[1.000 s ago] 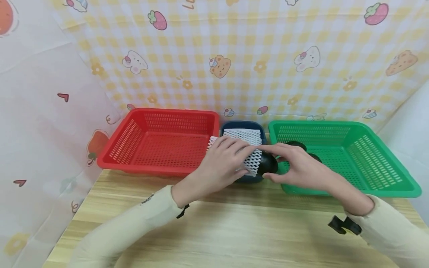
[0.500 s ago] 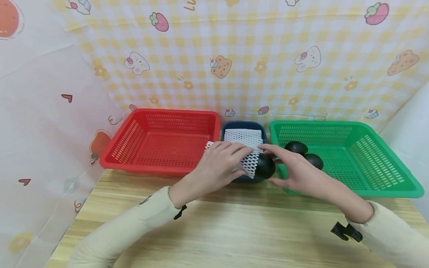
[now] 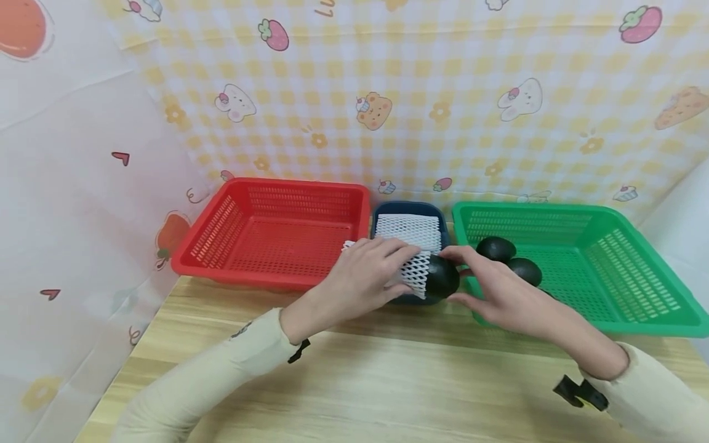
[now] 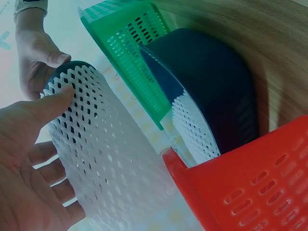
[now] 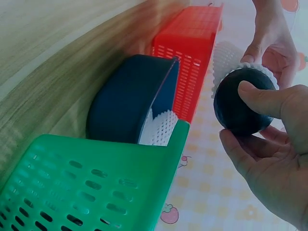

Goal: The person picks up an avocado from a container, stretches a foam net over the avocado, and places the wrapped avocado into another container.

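A dark, oval avocado (image 3: 443,277) sits partly inside a white foam net sleeve (image 3: 416,274), its bare end pointing right. My left hand (image 3: 362,271) holds the sleeve, thumb on the near side and fingers behind it in the left wrist view, where the long loose end of the net (image 4: 125,168) trails away. With thumb and fingertips, my right hand (image 3: 495,289) grips the avocado's bare end (image 5: 240,103). Both hands are above the front of a dark blue bin (image 3: 445,231), which contains more white foam nets (image 3: 407,227).
To the left stands a red plastic basket (image 3: 271,282). A green basket (image 3: 598,271) on the right holds two dark avocados (image 3: 495,249) near its left side, partly behind my right hand. The baskets and bin stand on a wooden table (image 3: 354,381) against a checked cloth (image 3: 432,74).
The avocado and sleeve have shifted slightly left relative to the green basket. My right hand has lowered a little, uncovering more of the two avocados there. The head view has turned slightly left.
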Demonstrator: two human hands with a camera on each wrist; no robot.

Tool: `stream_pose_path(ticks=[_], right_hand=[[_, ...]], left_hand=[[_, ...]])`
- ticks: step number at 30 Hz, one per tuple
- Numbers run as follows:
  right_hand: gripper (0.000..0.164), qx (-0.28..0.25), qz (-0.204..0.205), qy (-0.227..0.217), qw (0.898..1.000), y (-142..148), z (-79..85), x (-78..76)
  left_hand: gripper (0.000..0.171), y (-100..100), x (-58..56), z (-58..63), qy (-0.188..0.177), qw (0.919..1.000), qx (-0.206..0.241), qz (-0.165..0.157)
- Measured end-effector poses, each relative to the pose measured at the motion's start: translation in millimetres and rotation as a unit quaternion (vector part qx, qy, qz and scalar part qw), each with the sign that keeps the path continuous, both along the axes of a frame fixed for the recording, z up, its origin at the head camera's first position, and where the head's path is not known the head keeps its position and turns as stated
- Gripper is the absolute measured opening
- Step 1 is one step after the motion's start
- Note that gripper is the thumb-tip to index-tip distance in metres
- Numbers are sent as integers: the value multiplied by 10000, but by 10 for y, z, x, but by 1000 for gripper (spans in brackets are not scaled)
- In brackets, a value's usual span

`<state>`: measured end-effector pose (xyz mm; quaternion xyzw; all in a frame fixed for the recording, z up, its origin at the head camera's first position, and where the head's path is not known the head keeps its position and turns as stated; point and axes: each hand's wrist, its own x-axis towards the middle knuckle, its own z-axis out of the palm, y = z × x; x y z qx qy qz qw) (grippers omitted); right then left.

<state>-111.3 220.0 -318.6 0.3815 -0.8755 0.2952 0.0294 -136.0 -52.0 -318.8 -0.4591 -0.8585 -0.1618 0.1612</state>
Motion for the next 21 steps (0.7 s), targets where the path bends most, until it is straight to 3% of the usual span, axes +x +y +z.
stream_pose_path(ticks=[21], right_hand=[[77,-15,337,429,9985,67,-6,-8]], left_hand=[[65,26,-2,-6,-118,9999,-24,-92]])
